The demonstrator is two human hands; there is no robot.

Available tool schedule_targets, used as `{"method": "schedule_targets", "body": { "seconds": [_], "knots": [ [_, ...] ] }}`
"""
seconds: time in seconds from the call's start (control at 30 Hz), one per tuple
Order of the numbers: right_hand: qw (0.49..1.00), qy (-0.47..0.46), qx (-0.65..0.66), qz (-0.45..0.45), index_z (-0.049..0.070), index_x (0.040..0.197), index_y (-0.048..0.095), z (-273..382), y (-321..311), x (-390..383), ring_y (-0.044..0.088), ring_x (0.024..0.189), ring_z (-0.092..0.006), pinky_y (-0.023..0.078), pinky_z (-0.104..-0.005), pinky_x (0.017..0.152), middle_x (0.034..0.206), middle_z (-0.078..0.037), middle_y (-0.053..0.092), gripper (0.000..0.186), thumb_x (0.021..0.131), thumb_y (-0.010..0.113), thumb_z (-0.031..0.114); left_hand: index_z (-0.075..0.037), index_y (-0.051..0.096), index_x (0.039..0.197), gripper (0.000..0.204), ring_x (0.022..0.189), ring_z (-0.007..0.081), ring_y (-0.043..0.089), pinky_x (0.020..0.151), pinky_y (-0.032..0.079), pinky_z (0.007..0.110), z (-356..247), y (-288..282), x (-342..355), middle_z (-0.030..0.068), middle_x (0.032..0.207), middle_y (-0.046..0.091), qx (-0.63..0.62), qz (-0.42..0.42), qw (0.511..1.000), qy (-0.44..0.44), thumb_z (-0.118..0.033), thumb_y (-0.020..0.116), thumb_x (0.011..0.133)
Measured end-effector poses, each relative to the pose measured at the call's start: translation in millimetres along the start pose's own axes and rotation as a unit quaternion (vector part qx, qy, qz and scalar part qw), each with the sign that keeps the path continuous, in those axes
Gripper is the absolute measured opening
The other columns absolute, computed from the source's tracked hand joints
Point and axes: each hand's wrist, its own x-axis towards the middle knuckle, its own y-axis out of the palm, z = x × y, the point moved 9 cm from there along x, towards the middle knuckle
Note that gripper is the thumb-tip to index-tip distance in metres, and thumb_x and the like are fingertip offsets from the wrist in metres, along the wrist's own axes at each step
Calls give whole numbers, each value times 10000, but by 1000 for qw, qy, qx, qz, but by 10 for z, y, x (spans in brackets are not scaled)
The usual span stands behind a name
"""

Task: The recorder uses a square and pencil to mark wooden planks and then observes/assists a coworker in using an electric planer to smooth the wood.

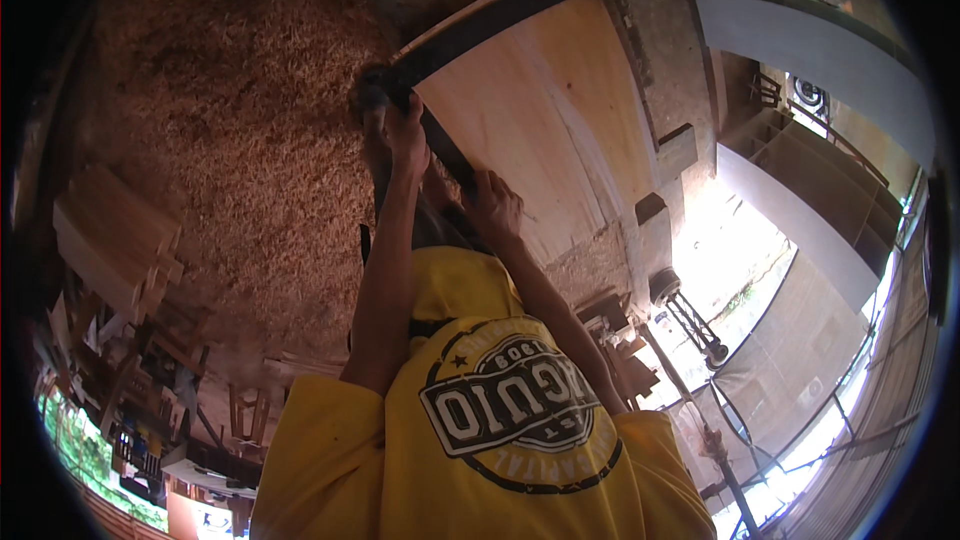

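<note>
A pale plywood panel (540, 110) lies in front of me, with a long dark strip (520, 0) across its far edge and a dark band (446, 146) down its near left side. My left hand (407, 135) is closed around that band near the far left corner, thumb toward the panel. Lower down, my right hand (495, 202) has its fingers curled over the same band at the panel's edge. Both forearms reach up from my yellow shirt. My legs, partly hidden, are below the left hand.
Wood shavings (240, 90) cover the floor at left, beside stacked boards (115, 240). Chairs and wooden pieces (250, 410) lie farther back. At right stand long pale panels (800, 240), a dark shelving unit (835, 195) and a metal tool (690, 320).
</note>
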Motion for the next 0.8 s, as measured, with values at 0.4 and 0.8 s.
{"method": "schedule_targets", "body": {
  "seconds": [0.4,0.8],
  "knots": [
    [1000,-4,7,12,82,1050,577,-21,57,10,679,831,-342,538,-483,692,921,-120,673,349,781,720,253,-72,369,1454,557,1177,193,520,971,464,352,-26,75,-51,71,1325,535,-37,25,999,9,-252,618,990],
    [1000,-25,7,4,80,1018,590,70,11,49,677,796,-332,544,-473,682,879,-111,670,311,754,703,201,8,445,1386,439,1179,213,537,1029,406,350,-220,148,-182,100,1297,575,-6,-20,1000,2,-125,586,992]
  ]
}}
